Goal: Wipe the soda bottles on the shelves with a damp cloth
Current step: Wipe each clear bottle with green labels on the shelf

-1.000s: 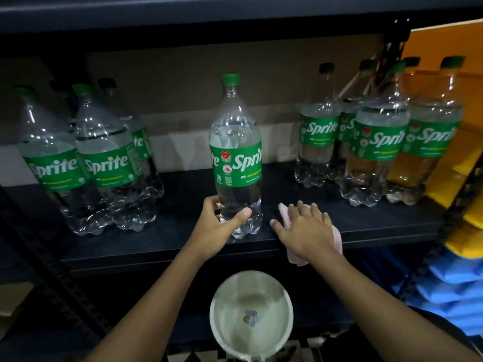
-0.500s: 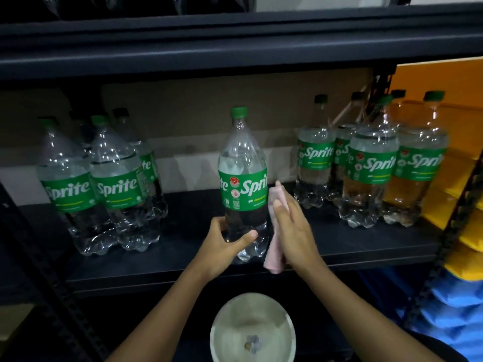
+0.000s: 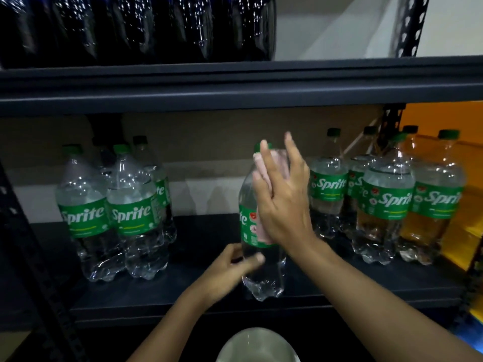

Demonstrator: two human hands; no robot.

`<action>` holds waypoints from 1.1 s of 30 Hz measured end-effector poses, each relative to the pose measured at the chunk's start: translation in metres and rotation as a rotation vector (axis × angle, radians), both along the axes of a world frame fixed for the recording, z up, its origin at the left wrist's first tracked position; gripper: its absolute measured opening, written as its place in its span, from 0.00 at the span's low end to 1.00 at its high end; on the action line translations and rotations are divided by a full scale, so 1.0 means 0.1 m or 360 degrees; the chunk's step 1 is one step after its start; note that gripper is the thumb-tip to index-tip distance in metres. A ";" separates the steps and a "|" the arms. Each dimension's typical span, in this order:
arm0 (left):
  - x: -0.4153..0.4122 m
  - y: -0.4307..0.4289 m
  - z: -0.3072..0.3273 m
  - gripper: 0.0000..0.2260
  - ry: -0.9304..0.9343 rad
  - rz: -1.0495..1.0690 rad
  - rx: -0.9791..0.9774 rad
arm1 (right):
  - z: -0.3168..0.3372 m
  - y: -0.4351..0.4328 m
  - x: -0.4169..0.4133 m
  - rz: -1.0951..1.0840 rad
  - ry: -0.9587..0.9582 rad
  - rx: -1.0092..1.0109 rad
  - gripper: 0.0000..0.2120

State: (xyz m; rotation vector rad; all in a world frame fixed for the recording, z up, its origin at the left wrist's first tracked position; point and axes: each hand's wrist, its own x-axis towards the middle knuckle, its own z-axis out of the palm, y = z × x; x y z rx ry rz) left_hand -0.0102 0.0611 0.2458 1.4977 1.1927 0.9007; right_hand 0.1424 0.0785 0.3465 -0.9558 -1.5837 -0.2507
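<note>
- The centre Sprite bottle (image 3: 264, 279) stands upright near the front edge of the dark shelf (image 3: 209, 236), apart from the other bottles.
- The left hand (image 3: 230, 270) grips this bottle low down, below the green label, with the thumb curled across its front.
- The right hand (image 3: 283, 205) lies against the bottle's upper half, its fingers straight and spread, reaching up to the green cap.
- Under that palm is the pink cloth (image 3: 281, 163), pressed flat to the bottle's shoulder and label. Its edges show between the fingers and below the heel of the hand.
- The two hands are apart, one above the other on the same bottle.
- A cluster of Sprite bottles on the left (image 3: 104, 212) and another on the right (image 3: 386, 202) stand further back on the same shelf.
- Dark bottles (image 3: 130, 27) fill the shelf above.
- A pale bowl (image 3: 257, 346) shows at the bottom edge, below the shelf.
- Yellow bins (image 3: 444, 121) sit at the far right.
</note>
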 end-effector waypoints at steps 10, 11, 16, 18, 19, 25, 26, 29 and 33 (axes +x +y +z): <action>0.39 0.27 1.08 0.33 -0.0556 0.0132 0.0202 | -0.65 -0.02 0.08 -0.0187 -0.0479 0.0087 0.28; 0.44 0.29 1.09 0.33 -0.0565 0.0159 0.0236 | -0.52 0.00 0.05 -0.0211 -0.0431 0.0104 0.27; 0.51 0.37 1.01 0.24 -0.0716 0.0332 0.0315 | 0.26 0.12 -0.09 -0.0224 -0.0140 0.0148 0.24; 0.52 0.37 1.02 0.24 -0.0756 0.0320 0.0273 | 0.55 0.15 -0.07 -0.0259 -0.0262 0.0005 0.21; 0.51 0.37 1.03 0.24 -0.0754 0.0325 0.0265 | 0.65 0.18 -0.06 -0.0245 -0.0340 -0.0098 0.21; 0.51 0.35 1.07 0.26 -0.0642 0.0297 0.0383 | 0.59 0.16 -0.06 -0.0051 -0.0196 -0.0065 0.20; 0.52 0.34 1.05 0.25 -0.0650 0.0306 0.0401 | 0.54 0.15 -0.08 -0.0036 -0.0154 -0.0031 0.20; 0.56 0.32 1.01 0.22 -0.0682 0.0336 0.0461 | 0.43 0.09 -0.12 -0.0062 -0.0047 0.0002 0.22; 0.54 0.34 1.00 0.26 -0.0595 0.0319 0.0527 | -0.02 0.00 -0.15 -0.0116 0.0092 0.0032 0.25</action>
